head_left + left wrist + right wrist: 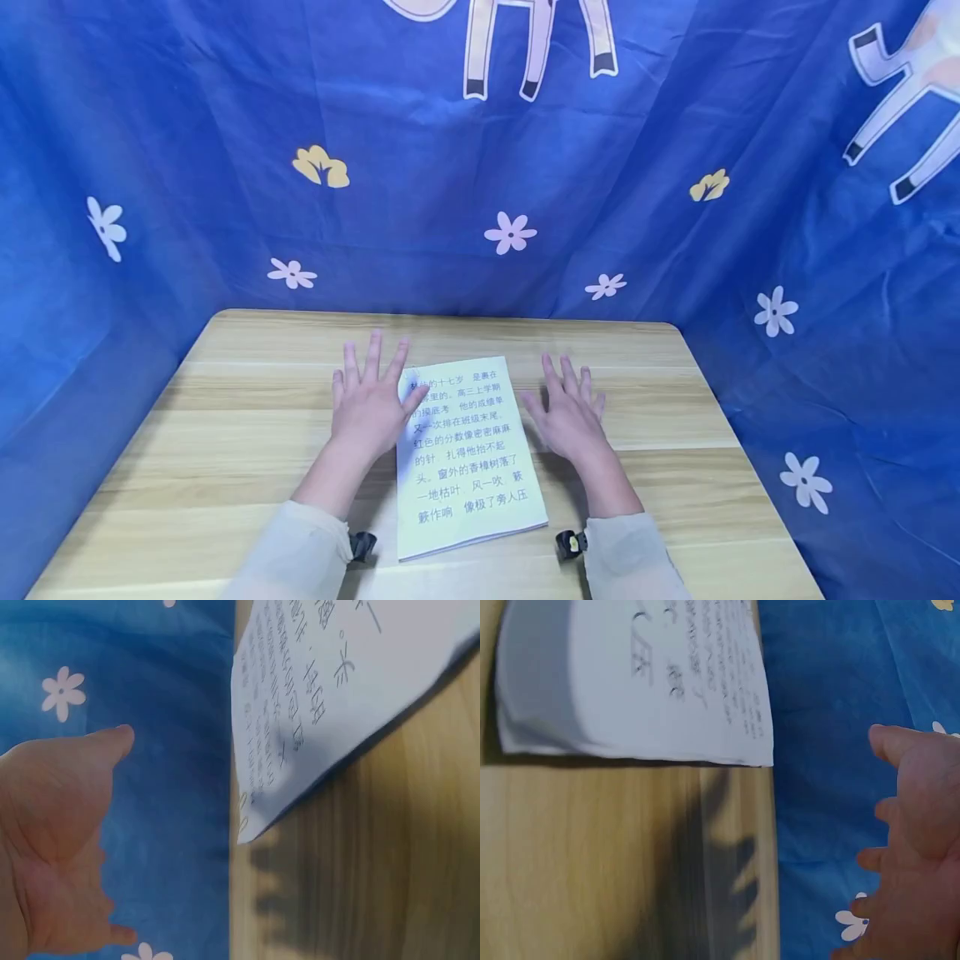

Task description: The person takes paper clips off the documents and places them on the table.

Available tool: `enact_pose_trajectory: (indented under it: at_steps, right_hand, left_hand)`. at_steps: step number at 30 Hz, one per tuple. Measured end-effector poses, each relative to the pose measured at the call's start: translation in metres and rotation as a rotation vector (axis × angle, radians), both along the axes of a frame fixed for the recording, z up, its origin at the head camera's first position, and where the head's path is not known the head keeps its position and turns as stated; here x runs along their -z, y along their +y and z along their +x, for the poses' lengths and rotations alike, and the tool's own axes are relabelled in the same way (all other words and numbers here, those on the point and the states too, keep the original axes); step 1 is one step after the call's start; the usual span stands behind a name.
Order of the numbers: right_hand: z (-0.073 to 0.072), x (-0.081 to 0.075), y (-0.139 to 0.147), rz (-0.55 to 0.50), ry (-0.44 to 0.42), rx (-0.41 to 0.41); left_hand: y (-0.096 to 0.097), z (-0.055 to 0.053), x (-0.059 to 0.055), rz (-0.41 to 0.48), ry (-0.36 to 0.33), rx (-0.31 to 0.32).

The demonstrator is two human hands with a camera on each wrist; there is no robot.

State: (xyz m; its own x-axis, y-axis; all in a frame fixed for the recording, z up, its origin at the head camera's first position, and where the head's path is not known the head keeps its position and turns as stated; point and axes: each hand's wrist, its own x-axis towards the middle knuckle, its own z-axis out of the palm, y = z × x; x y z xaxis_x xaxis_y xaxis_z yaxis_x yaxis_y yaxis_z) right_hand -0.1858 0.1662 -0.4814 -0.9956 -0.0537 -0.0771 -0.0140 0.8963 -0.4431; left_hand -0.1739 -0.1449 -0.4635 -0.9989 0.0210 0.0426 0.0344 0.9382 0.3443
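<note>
A pad of white paper [465, 467] printed with lines of Chinese characters lies on the wooden table, slightly turned. My left hand [369, 410] is spread above the table at the pad's left edge, its thumb over the top left corner. On the other side, my right hand [568, 417] hovers with fingers spread, just right of the pad. In the left wrist view the left hand [60, 844] shows an empty palm, apart from the paper [300, 712]. The right wrist view shows the right hand [922, 840] likewise holding nothing, with its shadow on the wood.
The light wooden table [225, 433] reaches back to a blue curtain [420, 217] printed with flowers and animals, which also hangs at the left and right sides. A black strap [363, 547] is on the left wrist and another strap [572, 545] on the right.
</note>
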Motion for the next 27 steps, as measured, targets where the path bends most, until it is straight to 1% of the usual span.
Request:
enact_pose_trajectory:
  at_steps: [4, 7, 11, 16, 20, 23, 27]
  right_hand:
    - [0.0, -0.001, -0.005, -0.068, 0.046, 0.015]
    - [0.0, 0.0, -0.009, -0.056, 0.046, 0.038]
    - [-0.001, 0.003, -0.015, -0.023, 0.002, 0.064]
    - [-0.004, 0.009, -0.022, 0.006, -0.097, 0.067]
    - [-0.007, 0.018, -0.027, 0.015, -0.128, 0.048]
    - [-0.008, 0.025, -0.03, 0.033, -0.148, 0.045]
    - [-0.008, 0.03, -0.035, 0.065, -0.168, 0.062]
  left_hand:
    - [-0.007, 0.006, -0.001, 0.009, 0.026, -0.008]
    - [-0.011, 0.009, 0.002, 0.017, 0.037, -0.011]
    - [-0.013, 0.01, 0.007, 0.029, 0.058, -0.017]
    - [-0.014, 0.008, 0.011, 0.079, 0.086, -0.025]
    - [-0.017, 0.01, 0.014, 0.122, 0.077, -0.031]
    - [-0.019, 0.013, 0.016, 0.15, 0.049, -0.032]
    - [-0.021, 0.017, 0.021, 0.177, 0.021, -0.036]
